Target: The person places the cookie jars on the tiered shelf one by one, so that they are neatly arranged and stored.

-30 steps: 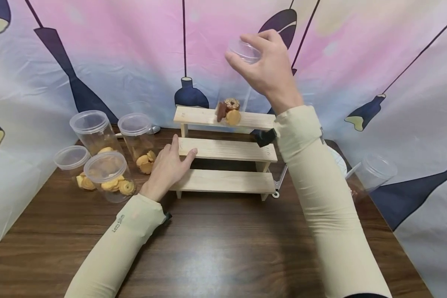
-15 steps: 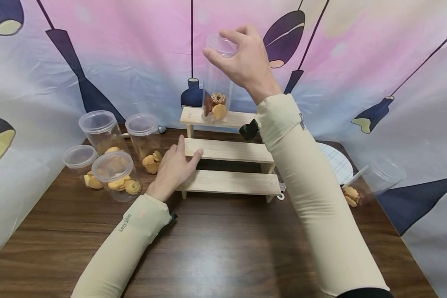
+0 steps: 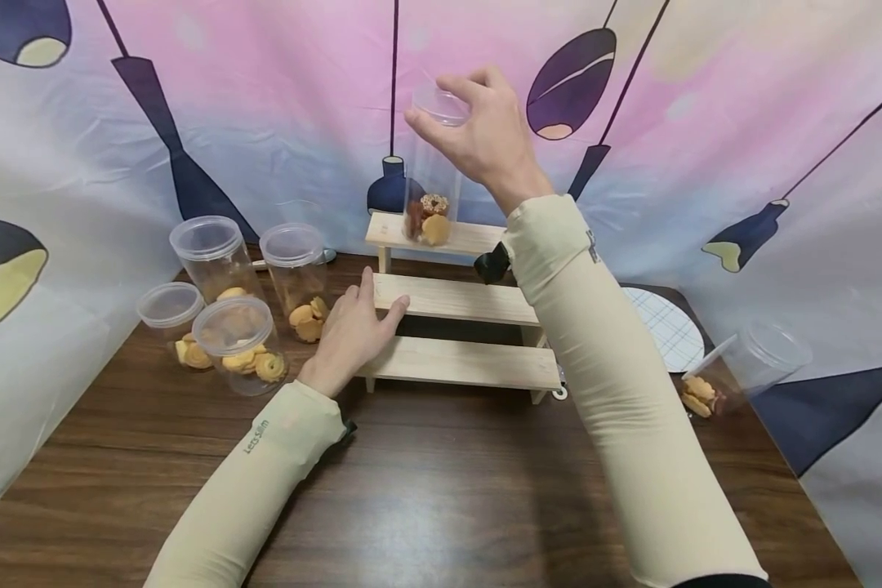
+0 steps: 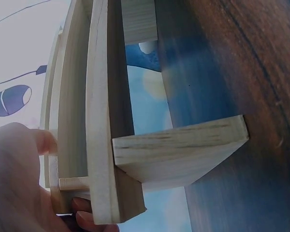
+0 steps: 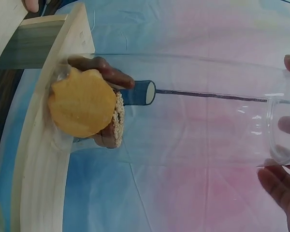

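Observation:
A tall clear plastic jar (image 3: 433, 175) stands upright on the top tier of a three-step wooden stand (image 3: 456, 363). Inside, at its bottom, lie a round yellow biscuit (image 5: 82, 102), a nut-topped ring biscuit (image 3: 434, 203) and brown pieces. My right hand (image 3: 488, 135) grips the jar round its top rim, thumb on the left and fingers behind. At the left end of the stand, my left hand (image 3: 356, 331) holds the middle shelf (image 4: 70, 111). In the left wrist view, one digit lies over that shelf and curled fingertips (image 4: 84, 212) show below it.
Several lidded clear jars with biscuits, one a wide jar (image 3: 237, 335), stand on the left of the brown table (image 3: 412, 490). A white checked round plate (image 3: 665, 327) and a tilted clear jar (image 3: 750, 363) are on the right. A patterned curtain (image 3: 301, 106) hangs behind.
My right hand has moved the jar left along the top tier, then it has stayed nearly still. The left hand has kept its place on the stand. The head view has shifted slightly.

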